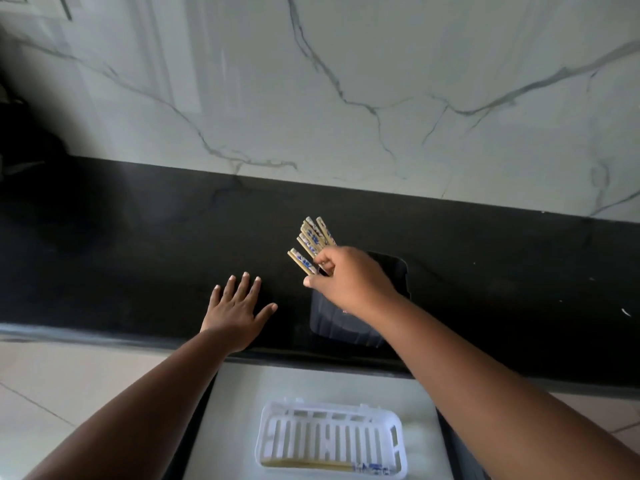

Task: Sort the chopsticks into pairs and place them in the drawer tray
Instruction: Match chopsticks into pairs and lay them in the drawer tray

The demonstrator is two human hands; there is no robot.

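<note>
My right hand [348, 277] grips a bundle of several bamboo chopsticks [311, 242] with blue-and-white patterned tops, held over a black container [391, 271] on the dark counter. Their upper ends fan out up and to the left; the lower ends are hidden behind my hand. My left hand [239, 308] rests flat on the counter with fingers spread, holding nothing. Below, in an open drawer [239, 403], sits a white slotted plastic tray [330, 441]. Chopsticks [329, 465] lie along its near edge, patterned ends to the right; I cannot tell how many.
The black counter [138, 237] runs across the view, backed by a white marble wall [346, 81]. Its front edge overhangs the drawer. Pale floor tiles [52, 382] show at left and right. A dark shape [20, 126] stands at the far left.
</note>
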